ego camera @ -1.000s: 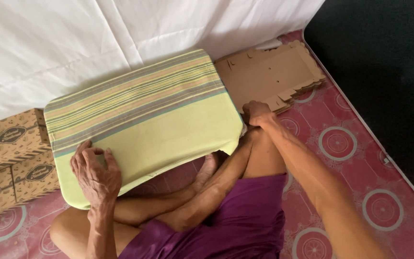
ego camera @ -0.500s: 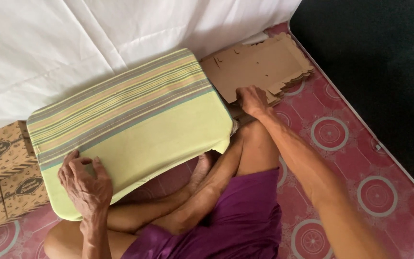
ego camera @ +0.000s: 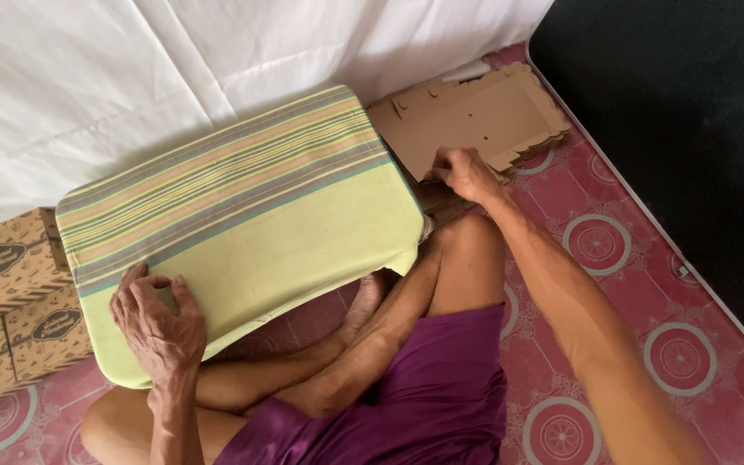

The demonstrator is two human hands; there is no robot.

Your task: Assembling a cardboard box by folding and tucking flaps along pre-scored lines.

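Observation:
A yellow-green cushion point(ego camera: 243, 232) with a striped far half lies across my crossed legs. My left hand point(ego camera: 158, 325) rests flat on its near left corner, fingers spread. My right hand point(ego camera: 465, 174) reaches to the right of the cushion and pinches the edge of the flat brown cardboard blanks point(ego camera: 475, 116) stacked on the floor.
Assembled brown cardboard boxes point(ego camera: 6, 301) with printed oval labels stand at the left. A white sheet point(ego camera: 174, 77) covers the area behind the cushion. The floor is a pink patterned mat point(ego camera: 613, 258), bordered at the right by a black surface point(ego camera: 691, 112).
My right hand has moved away from my knee up to the stack of flat cardboard and taken hold of its edge. My left hand stays on the cushion.

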